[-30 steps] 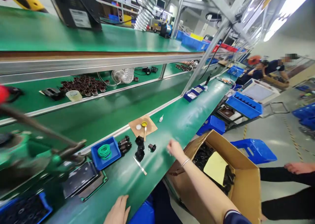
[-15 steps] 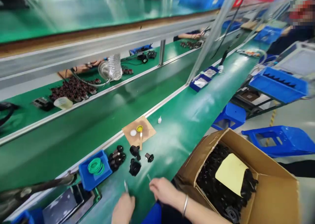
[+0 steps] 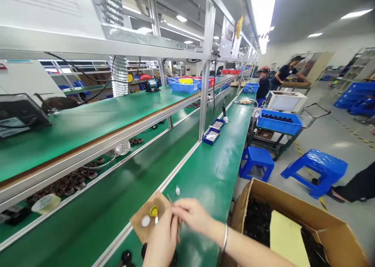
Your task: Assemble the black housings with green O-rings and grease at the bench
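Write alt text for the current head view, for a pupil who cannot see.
A person's bare left hand and right hand meet above a long green workbench, a thin, unidentifiable object showing where they meet. Nearby, a brown sheet bears a round yellow container; at right, an open brown cardboard box holds black parts.

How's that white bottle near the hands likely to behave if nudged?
The bottle seems to stand upright on a small base, so a nudge could tip it. Its rounded body might then roll on the smooth, shiny bench. Being small, it is probably light.
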{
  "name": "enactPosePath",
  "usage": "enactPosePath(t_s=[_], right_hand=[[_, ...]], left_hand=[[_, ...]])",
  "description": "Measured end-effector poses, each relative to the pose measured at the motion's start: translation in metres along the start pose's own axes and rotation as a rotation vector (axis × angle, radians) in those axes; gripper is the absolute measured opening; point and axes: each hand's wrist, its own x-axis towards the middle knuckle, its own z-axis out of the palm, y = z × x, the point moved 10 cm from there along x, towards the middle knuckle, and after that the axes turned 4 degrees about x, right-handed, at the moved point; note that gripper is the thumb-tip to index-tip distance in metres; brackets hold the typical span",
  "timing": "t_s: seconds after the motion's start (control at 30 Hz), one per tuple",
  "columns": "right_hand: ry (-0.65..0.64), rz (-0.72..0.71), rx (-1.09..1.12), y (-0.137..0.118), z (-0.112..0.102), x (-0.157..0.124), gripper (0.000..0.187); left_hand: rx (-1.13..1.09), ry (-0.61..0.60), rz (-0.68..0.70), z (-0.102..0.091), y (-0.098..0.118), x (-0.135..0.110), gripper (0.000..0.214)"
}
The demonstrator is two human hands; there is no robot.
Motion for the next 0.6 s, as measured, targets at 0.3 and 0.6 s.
enactPosePath(t_s=[0.3, 0.6], right_hand=[[0.406, -0.74, -0.853, -0.263, -0.193, 0.182, 0.038], [0.513, -0.273, -1.442, -0.35, -0.316, 0.375, 0.029]], left_hand=[[-0.199, 0.485, 0.427, -0.248, 0.175, 0.177, 0.034], [0.772, 0.563, 0.095, -0.331, 0.05, 0.203, 0.065]])
